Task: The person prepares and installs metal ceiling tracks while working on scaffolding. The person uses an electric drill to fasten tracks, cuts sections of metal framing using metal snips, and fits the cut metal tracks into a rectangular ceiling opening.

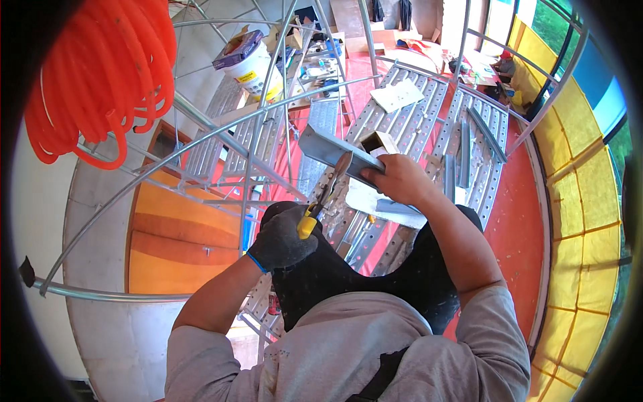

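Observation:
My left hand (287,240), in a dark glove with a blue cuff, is closed around the yellow handles of a pair of tin snips (327,195). The blades point up and away, reaching the near edge of a grey metal channel (323,145). Whether they bite into the metal cannot be made out. My bare right hand (400,179) grips the right end of this channel, thumb along its side. The channel lies tilted in the air above my knees, its far-left end unsupported. Beneath it, a white sheet-like piece (375,201) partly shows on the perforated planks.
Perforated metal scaffold planks (395,114) stretch ahead, bearing cut metal channels (464,154), a white board (397,96) and a small open box (379,143). Scaffold tubes (251,154) cross at left, near a white bucket (253,72) and a coiled orange hose (107,80). Another person (505,67) sits far right.

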Action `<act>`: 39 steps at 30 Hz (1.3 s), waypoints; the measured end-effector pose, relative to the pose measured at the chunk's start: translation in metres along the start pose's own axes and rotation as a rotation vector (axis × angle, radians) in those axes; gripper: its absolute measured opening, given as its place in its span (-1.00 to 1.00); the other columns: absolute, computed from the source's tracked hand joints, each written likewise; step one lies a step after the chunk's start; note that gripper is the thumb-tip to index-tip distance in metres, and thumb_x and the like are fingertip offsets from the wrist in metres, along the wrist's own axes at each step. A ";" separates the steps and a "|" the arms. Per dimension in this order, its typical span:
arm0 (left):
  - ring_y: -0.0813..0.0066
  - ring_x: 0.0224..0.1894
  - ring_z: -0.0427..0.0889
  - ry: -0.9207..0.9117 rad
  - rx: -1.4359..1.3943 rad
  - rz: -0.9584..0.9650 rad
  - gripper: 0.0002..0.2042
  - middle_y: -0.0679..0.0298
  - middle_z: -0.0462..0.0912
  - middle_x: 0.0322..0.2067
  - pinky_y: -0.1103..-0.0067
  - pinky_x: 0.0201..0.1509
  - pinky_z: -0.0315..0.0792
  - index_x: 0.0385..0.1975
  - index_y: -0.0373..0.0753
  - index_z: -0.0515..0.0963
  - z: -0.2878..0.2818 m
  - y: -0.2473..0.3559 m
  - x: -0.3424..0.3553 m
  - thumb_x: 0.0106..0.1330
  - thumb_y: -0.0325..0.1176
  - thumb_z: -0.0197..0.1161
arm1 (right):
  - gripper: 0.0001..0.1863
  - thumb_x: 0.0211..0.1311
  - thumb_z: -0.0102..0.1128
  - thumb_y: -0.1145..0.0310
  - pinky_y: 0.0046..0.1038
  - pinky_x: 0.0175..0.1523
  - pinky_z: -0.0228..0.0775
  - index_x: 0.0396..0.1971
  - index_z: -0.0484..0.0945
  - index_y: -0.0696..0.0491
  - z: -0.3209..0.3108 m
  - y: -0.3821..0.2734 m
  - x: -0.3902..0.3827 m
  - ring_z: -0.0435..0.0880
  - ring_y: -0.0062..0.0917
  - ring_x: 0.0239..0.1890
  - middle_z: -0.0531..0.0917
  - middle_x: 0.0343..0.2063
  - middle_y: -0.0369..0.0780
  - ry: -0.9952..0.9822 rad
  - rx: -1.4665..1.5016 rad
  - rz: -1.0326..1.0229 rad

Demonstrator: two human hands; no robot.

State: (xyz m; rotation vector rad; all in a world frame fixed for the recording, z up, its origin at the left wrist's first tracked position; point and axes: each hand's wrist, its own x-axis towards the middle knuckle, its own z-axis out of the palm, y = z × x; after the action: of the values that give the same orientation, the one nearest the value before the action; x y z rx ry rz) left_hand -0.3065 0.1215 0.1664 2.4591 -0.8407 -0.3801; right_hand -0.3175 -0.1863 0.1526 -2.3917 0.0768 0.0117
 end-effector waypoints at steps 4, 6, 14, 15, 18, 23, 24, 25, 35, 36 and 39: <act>-0.12 -0.13 0.56 0.036 0.013 0.059 -0.69 -0.03 0.57 -0.31 0.14 -0.02 0.43 -0.30 -0.27 0.50 -0.001 -0.002 0.003 -0.03 -0.31 0.38 | -0.53 0.35 0.25 0.02 -0.08 -0.10 0.48 -0.22 0.67 0.21 0.004 0.000 0.004 0.70 0.03 -0.24 0.70 -0.38 0.11 0.002 -0.002 -0.022; -0.12 -0.20 0.57 0.038 0.057 0.058 -0.75 -0.03 0.57 -0.38 0.14 -0.09 0.43 -0.39 -0.27 0.49 0.001 -0.009 0.007 -0.02 -0.32 0.35 | -0.54 0.35 0.25 0.02 -0.07 -0.10 0.48 -0.21 0.66 0.21 0.004 -0.003 0.007 0.71 0.04 -0.25 0.70 -0.40 0.11 0.029 0.025 -0.044; -0.07 -0.16 0.59 0.040 -0.001 -0.047 -0.70 -0.01 0.60 -0.28 0.17 -0.09 0.45 -0.28 -0.29 0.53 -0.001 0.000 -0.004 0.03 -0.29 0.35 | -0.52 0.38 0.22 -0.02 -0.11 -0.15 0.52 -0.27 0.64 0.18 0.016 0.003 0.004 0.75 -0.09 -0.28 0.72 -0.47 0.00 0.024 0.058 -0.031; -0.07 -0.16 0.59 0.045 -0.002 -0.049 -0.70 -0.01 0.60 -0.28 0.17 -0.09 0.45 -0.28 -0.29 0.53 0.000 0.000 -0.005 0.03 -0.29 0.35 | -0.52 0.38 0.22 -0.02 -0.11 -0.15 0.52 -0.27 0.64 0.18 0.017 0.004 0.004 0.75 -0.09 -0.28 0.72 -0.47 0.00 0.023 0.056 -0.035; -0.08 -0.13 0.61 0.133 0.100 -0.101 -0.67 -0.02 0.62 -0.27 0.18 -0.02 0.48 -0.20 -0.30 0.55 0.013 0.005 -0.009 0.07 -0.27 0.37 | -0.53 0.37 0.22 -0.03 -0.09 -0.15 0.51 -0.30 0.64 0.18 0.015 0.002 0.006 0.73 -0.02 -0.29 0.71 -0.45 0.04 0.067 0.031 -0.032; -0.14 -0.22 0.59 0.403 0.027 0.042 -0.72 -0.05 0.59 -0.38 0.16 -0.11 0.45 -0.24 -0.30 0.55 0.026 0.004 -0.017 0.12 -0.28 0.35 | -0.53 0.37 0.22 -0.03 -0.05 -0.13 0.51 -0.30 0.65 0.17 0.009 -0.016 -0.006 0.71 0.05 -0.27 0.70 -0.41 0.08 0.094 -0.027 -0.050; -0.14 -0.22 0.59 0.403 0.029 0.044 -0.72 -0.05 0.59 -0.38 0.16 -0.11 0.45 -0.24 -0.30 0.55 0.025 0.004 -0.017 0.12 -0.28 0.35 | -0.53 0.37 0.22 -0.04 -0.04 -0.13 0.51 -0.30 0.65 0.17 0.009 -0.017 -0.007 0.70 0.06 -0.26 0.70 -0.40 0.08 0.106 -0.038 -0.058; -0.13 -0.23 0.59 0.370 0.035 0.035 -0.74 -0.05 0.59 -0.39 0.16 -0.13 0.45 -0.27 -0.30 0.56 0.022 0.005 -0.016 0.13 -0.28 0.36 | -0.53 0.37 0.22 -0.04 -0.04 -0.13 0.51 -0.30 0.65 0.17 0.009 -0.016 -0.006 0.70 0.06 -0.26 0.70 -0.40 0.08 0.108 -0.037 -0.058; -0.08 -0.23 0.68 0.298 0.135 -0.004 -0.68 -0.05 0.68 -0.34 0.15 -0.13 0.53 -0.19 -0.25 0.64 0.012 0.009 -0.011 0.14 -0.18 0.36 | -0.53 0.36 0.21 -0.04 -0.04 -0.07 0.50 -0.25 0.64 0.16 0.016 -0.007 0.003 0.70 0.06 -0.19 0.70 -0.36 0.10 0.043 -0.022 -0.039; -0.08 -0.23 0.68 0.296 0.132 -0.006 -0.68 -0.05 0.68 -0.34 0.15 -0.13 0.53 -0.19 -0.25 0.64 0.014 0.004 -0.007 0.14 -0.18 0.36 | -0.55 0.37 0.23 -0.02 -0.06 -0.15 0.50 -0.31 0.64 0.15 0.019 -0.004 0.005 0.70 0.05 -0.27 0.68 -0.44 0.08 0.093 -0.005 -0.077; -0.07 -0.26 0.68 0.281 0.233 -0.040 -0.70 -0.03 0.67 -0.39 0.14 -0.16 0.52 -0.22 -0.22 0.66 0.018 -0.005 0.007 0.12 -0.19 0.35 | -0.55 0.38 0.23 -0.01 -0.09 -0.17 0.49 -0.31 0.63 0.16 0.024 -0.001 0.007 0.71 0.01 -0.30 0.69 -0.45 0.05 0.131 0.023 -0.084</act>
State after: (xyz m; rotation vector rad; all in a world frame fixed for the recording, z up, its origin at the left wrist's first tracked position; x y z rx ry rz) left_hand -0.3058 0.1142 0.1482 2.6623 -0.7518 0.0554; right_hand -0.3097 -0.1697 0.1360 -2.3683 0.0375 -0.1850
